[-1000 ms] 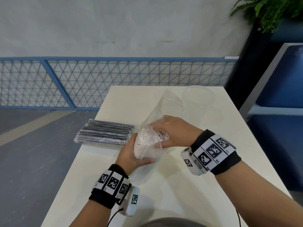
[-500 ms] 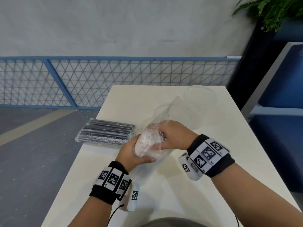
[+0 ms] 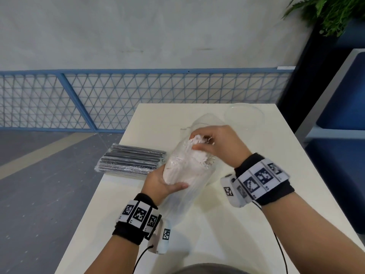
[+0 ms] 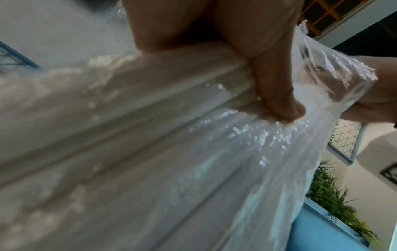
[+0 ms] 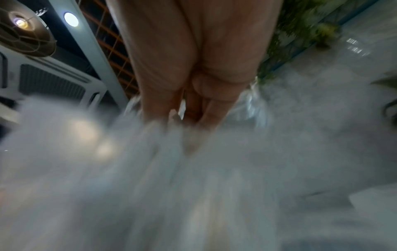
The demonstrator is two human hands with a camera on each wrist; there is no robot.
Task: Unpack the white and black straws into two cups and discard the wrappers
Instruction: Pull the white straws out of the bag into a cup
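Note:
A bundle of white straws [image 3: 185, 165] in a clear plastic wrapper [image 3: 177, 204] stands tilted over the middle of the table. My left hand [image 3: 164, 184] grips the bundle through the wrapper, its thumb [image 4: 277, 95] pressed on the plastic. My right hand [image 3: 215, 143] pinches the top ends of the white straws [image 5: 171, 152] at the wrapper's open mouth. A wrapped pack of black straws [image 3: 130, 162] lies flat at the table's left edge. Two clear cups stand at the far side: one [image 3: 207, 121] just behind the hands, another [image 3: 245, 115] at the far right.
The cream table [image 3: 237, 224] has bare surface to the right and near me. A blue mesh fence [image 3: 138, 99] runs behind it. A blue seat [image 3: 345, 135] and a potted plant [image 3: 335, 12] are on the right. Grey floor lies to the left.
My right hand has risen and moved away from me, drawing the white straws' upper ends out of the wrapper mouth. My left hand keeps its grip lower on the bundle.

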